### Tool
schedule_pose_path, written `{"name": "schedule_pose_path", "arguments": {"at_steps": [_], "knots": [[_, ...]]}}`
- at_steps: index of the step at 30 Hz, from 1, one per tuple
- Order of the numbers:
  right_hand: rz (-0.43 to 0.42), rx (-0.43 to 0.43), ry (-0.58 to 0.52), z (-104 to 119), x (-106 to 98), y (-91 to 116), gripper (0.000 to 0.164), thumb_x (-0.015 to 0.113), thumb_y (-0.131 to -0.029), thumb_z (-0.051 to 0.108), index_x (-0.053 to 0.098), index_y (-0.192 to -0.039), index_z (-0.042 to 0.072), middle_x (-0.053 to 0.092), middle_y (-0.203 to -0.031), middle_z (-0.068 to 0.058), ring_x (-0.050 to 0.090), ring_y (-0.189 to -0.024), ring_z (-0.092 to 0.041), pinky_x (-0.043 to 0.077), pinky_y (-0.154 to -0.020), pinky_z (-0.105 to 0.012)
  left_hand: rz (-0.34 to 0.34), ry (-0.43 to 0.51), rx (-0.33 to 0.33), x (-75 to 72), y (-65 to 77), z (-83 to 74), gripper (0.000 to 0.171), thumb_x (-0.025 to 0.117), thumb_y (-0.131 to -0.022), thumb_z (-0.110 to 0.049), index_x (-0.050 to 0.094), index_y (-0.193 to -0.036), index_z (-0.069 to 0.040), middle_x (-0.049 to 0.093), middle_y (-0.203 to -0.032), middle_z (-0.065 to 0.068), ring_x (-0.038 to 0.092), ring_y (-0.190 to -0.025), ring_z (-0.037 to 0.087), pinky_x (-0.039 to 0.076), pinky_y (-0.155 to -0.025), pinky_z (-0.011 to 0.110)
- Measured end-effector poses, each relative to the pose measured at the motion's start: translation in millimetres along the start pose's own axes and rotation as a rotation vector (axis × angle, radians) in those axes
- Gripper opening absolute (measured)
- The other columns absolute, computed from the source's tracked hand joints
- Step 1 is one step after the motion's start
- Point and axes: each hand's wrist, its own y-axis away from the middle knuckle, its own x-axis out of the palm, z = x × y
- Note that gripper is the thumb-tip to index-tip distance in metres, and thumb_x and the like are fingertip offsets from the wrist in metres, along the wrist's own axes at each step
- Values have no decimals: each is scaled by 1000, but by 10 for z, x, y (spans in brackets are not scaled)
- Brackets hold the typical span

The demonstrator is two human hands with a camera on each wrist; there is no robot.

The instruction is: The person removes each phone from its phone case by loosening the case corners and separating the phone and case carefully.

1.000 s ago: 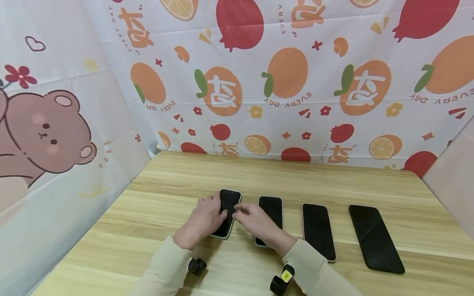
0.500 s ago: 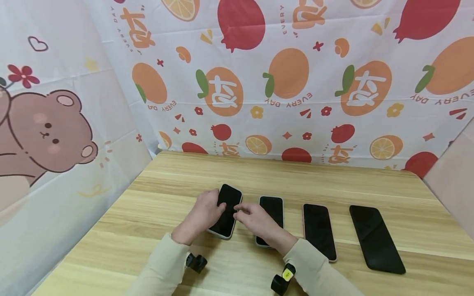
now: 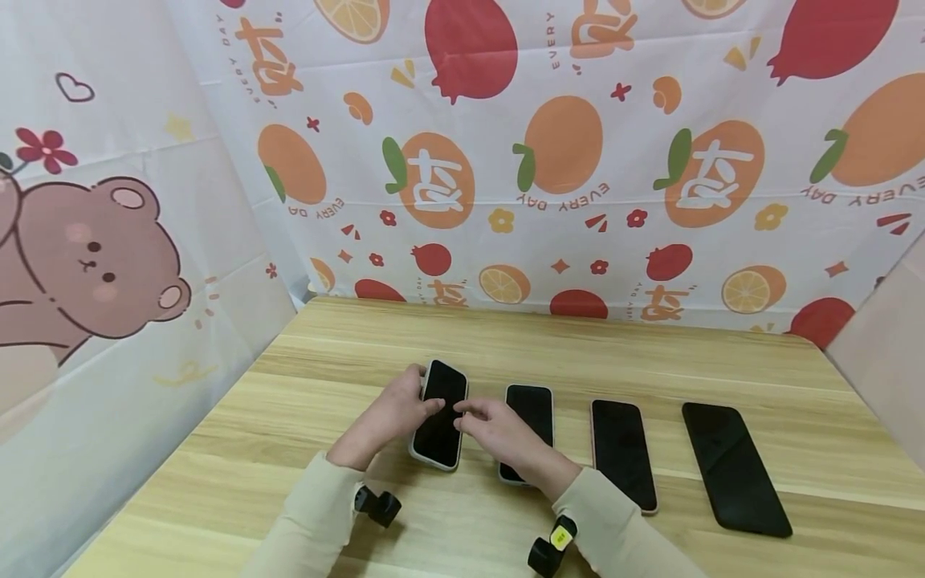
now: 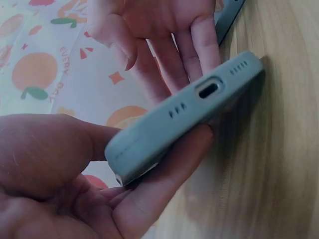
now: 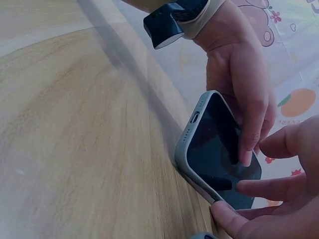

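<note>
A smartphone (image 3: pixel 442 417) with a dark screen sits in a pale grey-green case. My left hand (image 3: pixel 393 409) grips it by the left side, thumb across the screen and fingers underneath. In the left wrist view, the phone's case (image 4: pixel 149 132) is tilted, its port end facing the camera. My right hand (image 3: pixel 499 429) is at the phone's right side with fingers extended. The right wrist view shows one finger (image 5: pixel 274 188) over the screen and another fingertip at the case's edge. Under my right wrist lies a second phone (image 3: pixel 535 409), partly hidden.
Farther right on the wooden table (image 3: pixel 361 337) lie a phone with a pinkish edge (image 3: pixel 621 449) and a larger black phone (image 3: pixel 735 466). A fruit-print cloth (image 3: pixel 499 201) hangs behind the table, and a bear-print cloth (image 3: pixel 217 321) hangs on the left.
My left hand has shifted slightly left, its thumb now farther over the screen. The phone it holds has turned and tilted, its near end swinging right. My right hand has barely moved.
</note>
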Motion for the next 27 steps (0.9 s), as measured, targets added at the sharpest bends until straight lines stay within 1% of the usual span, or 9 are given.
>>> {"name": "schedule_pose_path", "arguments": {"at_steps": [3,8,12,15,17,20,23,27], "knots": [[-1,2,-2,-2,-2,1,41,52,-98,24,58,-134,7,60,-136,-12,56,-126,-27,42,-108,-55,6,81,-10,17,2,21,49,65,-93,-6,40,-132,11,66,-96,20,67,-79,22,55,-71,33],[-20,12,-5,8,-14,23,42,52,-98,24,56,-138,10,60,-135,-11,58,-123,-26,44,-105,-54,4,150,-24,38,-4,33,49,63,-94,-6,38,-135,9,66,-92,19,68,-76,21,54,-68,32],[-30,29,-48,43,-38,57,45,51,-98,23,50,-142,11,56,-140,-14,62,-118,-27,44,-106,-54,-4,216,-37,42,-6,14,51,63,-96,-6,36,-138,7,67,-94,20,69,-77,22,56,-69,33],[-46,40,-91,70,-72,90,49,49,-98,21,45,-145,10,53,-143,-18,66,-114,-28,42,-109,-54,4,273,-39,37,0,-16,51,61,-97,-6,35,-139,6,67,-97,21,70,-80,23,58,-71,35],[-68,40,-102,86,-103,112,51,49,-97,20,43,-147,8,52,-143,-18,68,-110,-27,42,-109,-54,14,305,-42,35,-2,-34,52,61,-97,-7,35,-141,4,67,-99,21,70,-80,23,59,-72,35],[-110,28,-111,94,-161,138,53,50,-98,19,39,-148,6,48,-147,-17,68,-107,-24,47,-105,-50,25,350,-48,39,-4,-75,52,61,-98,-9,35,-142,1,66,-101,20,70,-80,20,59,-71,34],[-144,21,-136,89,-230,157,54,51,-99,18,37,-149,2,45,-148,-18,68,-101,-21,54,-96,-44,46,415,-40,58,0,-121,52,60,-98,-8,34,-143,0,66,-104,22,71,-80,21,60,-70,35],[-147,22,-200,82,-327,205,53,47,-100,14,34,-149,-1,50,-138,-21,65,-95,-20,59,-86,-38,77,481,-32,108,23,-204,51,60,-98,-7,34,-142,-1,65,-108,24,72,-82,22,61,-71,37]]}}
